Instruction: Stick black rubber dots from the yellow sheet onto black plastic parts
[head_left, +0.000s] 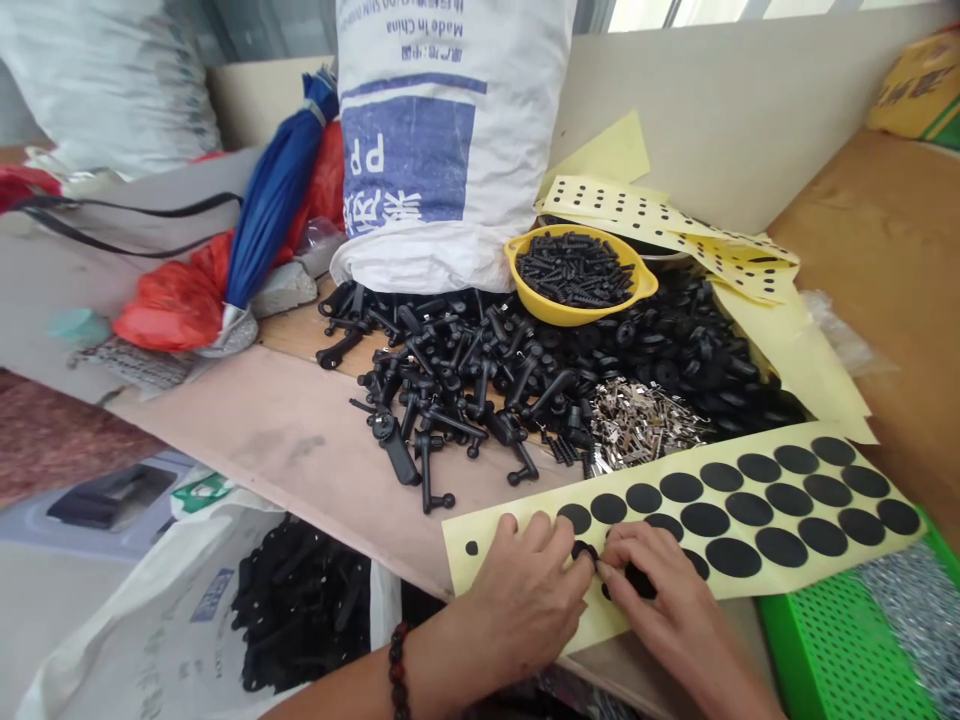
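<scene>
Roughly: yellow backing sheet (469,580) mostly bare at left; left hand (521,595) curled at black disc (583,551), can't tell if gripping; right hand (671,590) pinching its edge; rightward black pads (752,509) unpeeled, looks early.

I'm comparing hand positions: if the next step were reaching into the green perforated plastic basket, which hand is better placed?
Right, probably: the right hand is nearer the basket; the left hand, farther along the pale yellow paper sheet, would likely cross past it.
</scene>
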